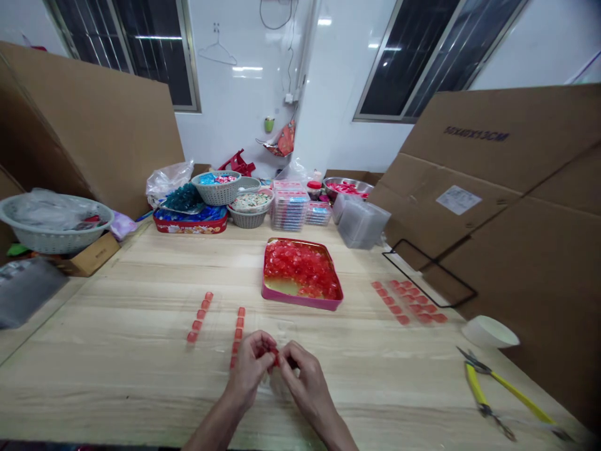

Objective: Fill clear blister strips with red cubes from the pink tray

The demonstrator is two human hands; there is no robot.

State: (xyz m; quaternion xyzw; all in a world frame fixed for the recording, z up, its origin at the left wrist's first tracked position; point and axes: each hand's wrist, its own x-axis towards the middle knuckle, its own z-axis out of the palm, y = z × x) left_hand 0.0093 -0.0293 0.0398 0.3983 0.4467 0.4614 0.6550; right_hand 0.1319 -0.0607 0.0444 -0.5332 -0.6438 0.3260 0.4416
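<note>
From where I stand, the left hand [248, 369] has its fingers drawn into a tight pinch on a small, glossy red piece [275, 357], held just above the pale wood-grain surface [141, 382]. The right hand [307, 376] meets it from the other side, fingers curled almost together; whether they grip the piece or only touch its edge, I cannot tell.

Just beside the left hand runs a straight row of flat, square red pieces [240, 323], partly hidden by that hand; a second short row of red squares [198, 325] lies further left. Beyond both hands sits a shallow pink rectangular tray [300, 301] with a heap of shiny red pieces [300, 263] inside.

To handle so small a thing well, I'd keep the left pinch steady and light, hold it by the edges, let the right fingers do the fine work, and keep both wrists off the near row.
</note>
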